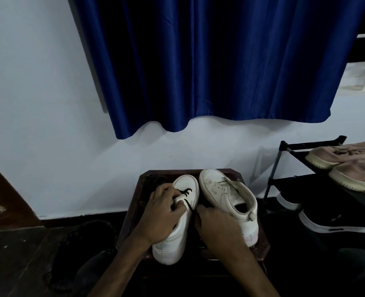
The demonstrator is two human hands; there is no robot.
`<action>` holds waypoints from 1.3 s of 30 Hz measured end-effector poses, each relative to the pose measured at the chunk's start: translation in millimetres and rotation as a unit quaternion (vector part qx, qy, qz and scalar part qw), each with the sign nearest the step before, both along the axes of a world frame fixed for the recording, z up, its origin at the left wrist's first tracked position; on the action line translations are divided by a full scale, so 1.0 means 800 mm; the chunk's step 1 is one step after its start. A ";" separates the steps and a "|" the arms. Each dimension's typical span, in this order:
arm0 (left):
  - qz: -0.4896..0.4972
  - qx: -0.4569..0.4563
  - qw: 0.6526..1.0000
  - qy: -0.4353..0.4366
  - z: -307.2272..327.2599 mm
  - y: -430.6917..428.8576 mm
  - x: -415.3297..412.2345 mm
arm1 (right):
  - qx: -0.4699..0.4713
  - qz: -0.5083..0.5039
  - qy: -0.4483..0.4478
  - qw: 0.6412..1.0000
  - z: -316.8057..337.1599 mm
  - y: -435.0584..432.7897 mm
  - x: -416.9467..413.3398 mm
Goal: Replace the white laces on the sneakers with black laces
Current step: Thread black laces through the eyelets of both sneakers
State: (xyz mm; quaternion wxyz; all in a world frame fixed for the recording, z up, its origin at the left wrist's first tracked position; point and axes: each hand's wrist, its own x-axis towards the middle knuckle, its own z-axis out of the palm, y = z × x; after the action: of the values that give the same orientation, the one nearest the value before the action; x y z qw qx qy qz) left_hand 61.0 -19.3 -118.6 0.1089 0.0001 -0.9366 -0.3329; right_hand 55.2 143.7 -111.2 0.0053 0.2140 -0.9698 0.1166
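Note:
Two white sneakers stand side by side on a small dark wooden stool (pixel 260 251), toes pointing at the wall. The left sneaker (pixel 175 236) has a black lace (pixel 187 192) threaded through its lower eyelets. My left hand (pixel 162 213) lies over its tongue area, fingers curled round the lace and the upper. My right hand (pixel 217 224) sits between the two shoes and pinches a strand of the black lace that runs down from the eyelets. The right sneaker (pixel 226 194) has no lace in its eyelets. A loose dark lace (pixel 155 180) lies on the stool behind my left hand.
A black shoe rack (pixel 278 168) stands at the right with pinkish sneakers (pixel 348 163) on top and dark shoes (pixel 335 221) below. A blue curtain (pixel 209 61) hangs on the white wall ahead. Dark cords lie on the floor at lower left.

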 end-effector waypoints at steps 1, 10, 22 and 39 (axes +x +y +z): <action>0.005 0.010 1.000 0.001 0.000 0.000 0.000 | 0.044 0.006 -0.028 0.999 -0.002 0.008 0.003; 0.049 0.018 0.999 0.015 0.001 0.004 0.005 | -0.111 0.004 0.046 0.993 0.012 -0.027 -0.013; 0.072 0.057 0.996 0.000 -0.001 0.003 0.002 | -0.034 -0.026 0.026 0.999 0.024 -0.016 0.001; 0.086 0.124 0.988 -0.038 -0.001 0.005 0.004 | -0.084 -0.030 0.042 0.995 0.014 -0.027 -0.008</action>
State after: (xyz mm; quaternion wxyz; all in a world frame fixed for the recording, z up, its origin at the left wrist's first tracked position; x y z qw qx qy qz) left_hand 64.4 -15.1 -119.6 0.1008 0.1064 -0.8880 -0.4357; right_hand 48.6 121.8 -99.9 0.0674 0.1885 -0.9614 0.1888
